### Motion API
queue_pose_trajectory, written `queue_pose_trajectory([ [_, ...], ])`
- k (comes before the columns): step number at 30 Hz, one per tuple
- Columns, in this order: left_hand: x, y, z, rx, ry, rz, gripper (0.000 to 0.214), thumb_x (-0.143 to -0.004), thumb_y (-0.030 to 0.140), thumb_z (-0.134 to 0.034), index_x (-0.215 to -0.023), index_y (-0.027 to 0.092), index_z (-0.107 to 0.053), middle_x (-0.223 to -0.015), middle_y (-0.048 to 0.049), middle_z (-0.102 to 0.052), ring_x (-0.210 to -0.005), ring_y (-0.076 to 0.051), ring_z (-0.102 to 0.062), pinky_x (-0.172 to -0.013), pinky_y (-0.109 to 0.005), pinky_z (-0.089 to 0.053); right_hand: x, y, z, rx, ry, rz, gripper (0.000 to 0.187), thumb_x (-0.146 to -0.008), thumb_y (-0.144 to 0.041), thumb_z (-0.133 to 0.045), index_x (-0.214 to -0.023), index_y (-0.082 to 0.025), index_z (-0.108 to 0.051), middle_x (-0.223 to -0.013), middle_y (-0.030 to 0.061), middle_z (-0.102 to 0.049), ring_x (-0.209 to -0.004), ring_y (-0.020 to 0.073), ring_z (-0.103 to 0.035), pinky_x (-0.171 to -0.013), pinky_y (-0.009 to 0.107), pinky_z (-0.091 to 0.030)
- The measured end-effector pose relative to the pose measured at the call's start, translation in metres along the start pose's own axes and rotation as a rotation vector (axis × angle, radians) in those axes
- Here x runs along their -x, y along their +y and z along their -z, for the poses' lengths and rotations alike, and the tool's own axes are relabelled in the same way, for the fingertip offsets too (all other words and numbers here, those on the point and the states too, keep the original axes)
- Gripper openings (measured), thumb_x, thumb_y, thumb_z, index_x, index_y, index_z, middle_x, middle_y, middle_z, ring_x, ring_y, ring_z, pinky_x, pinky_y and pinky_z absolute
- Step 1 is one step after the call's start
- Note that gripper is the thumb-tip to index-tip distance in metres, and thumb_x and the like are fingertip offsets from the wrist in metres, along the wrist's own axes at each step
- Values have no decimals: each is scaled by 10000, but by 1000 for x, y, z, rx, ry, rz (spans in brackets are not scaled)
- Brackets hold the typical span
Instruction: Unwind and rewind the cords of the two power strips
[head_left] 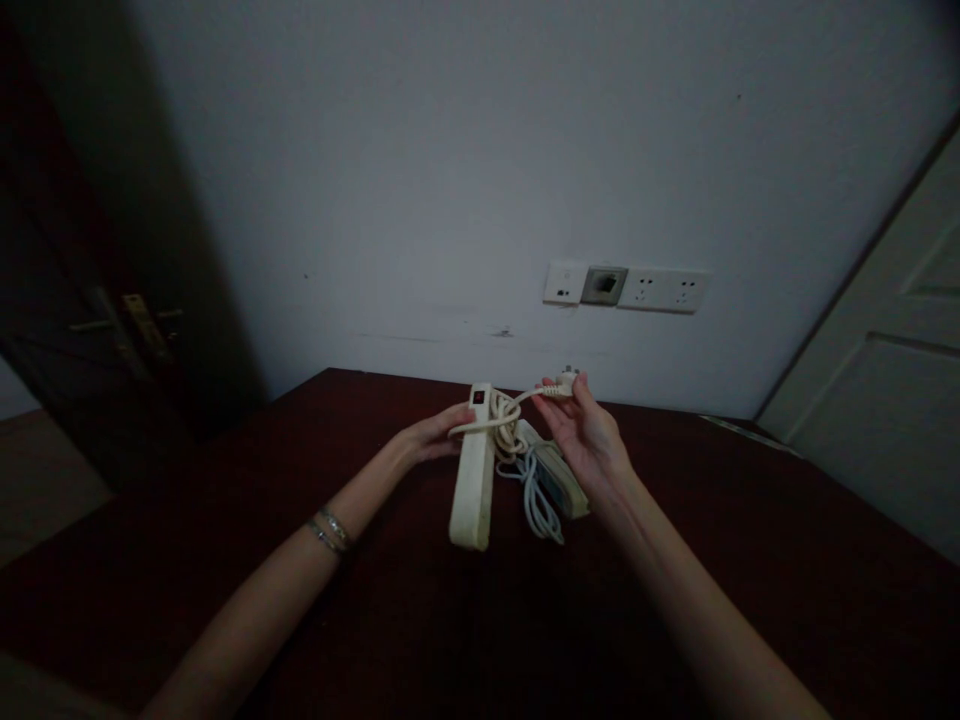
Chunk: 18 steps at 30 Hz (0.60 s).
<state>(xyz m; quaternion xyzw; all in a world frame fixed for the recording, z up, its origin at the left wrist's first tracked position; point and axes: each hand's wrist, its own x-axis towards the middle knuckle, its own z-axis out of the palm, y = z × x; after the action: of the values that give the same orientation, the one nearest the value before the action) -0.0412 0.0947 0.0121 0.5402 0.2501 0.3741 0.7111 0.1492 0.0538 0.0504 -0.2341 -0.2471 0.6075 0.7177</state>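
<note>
My left hand (439, 436) grips a white power strip (471, 490) from its left side, near the end with a dark switch (479, 397). The strip is held tilted above the table. Its white cord (506, 425) is looped in a bundle on the strip's right side. In my right hand (585, 430) is the cord's plug (568, 382), pinched between thumb and fingers with the prongs pointing up. Behind my right wrist lies a second power strip (562, 475) on the table, with a pale grey cord (541, 505) coiled at its left.
The dark red table (390, 600) reaches back to a pale wall. On the wall are white sockets (662, 290), a grey-framed plate (604, 286) and another white plate (564, 282). A dark door with a handle (90, 325) stands left; a white panelled door (892, 380) is right.
</note>
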Motion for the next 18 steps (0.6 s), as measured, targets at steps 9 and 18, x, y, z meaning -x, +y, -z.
queue_pose_trajectory([
  [9, -19, -15, -4, 250, 110, 195, 303, -735, 319, -597, -939, 96, -618, -818, -99, -671, -708, -196, -628, -740, -356, -489, -33, 1, 38, 153, -15, -169, 63, -813, -180, -546, -779, -135, -576, -790, 104, -682, -802, 178, -669, -748, 302, -555],
  [18, -23, -10, 24, 97, 364, 148, 266, -724, 319, -597, -887, 113, -638, -763, -82, -673, -668, -187, -620, -664, -324, -494, -44, -6, 72, 958, -61, -159, 388, -551, -257, -772, -871, -156, -575, -721, 60, -661, -635, 196, -633, -588, 339, -513],
])
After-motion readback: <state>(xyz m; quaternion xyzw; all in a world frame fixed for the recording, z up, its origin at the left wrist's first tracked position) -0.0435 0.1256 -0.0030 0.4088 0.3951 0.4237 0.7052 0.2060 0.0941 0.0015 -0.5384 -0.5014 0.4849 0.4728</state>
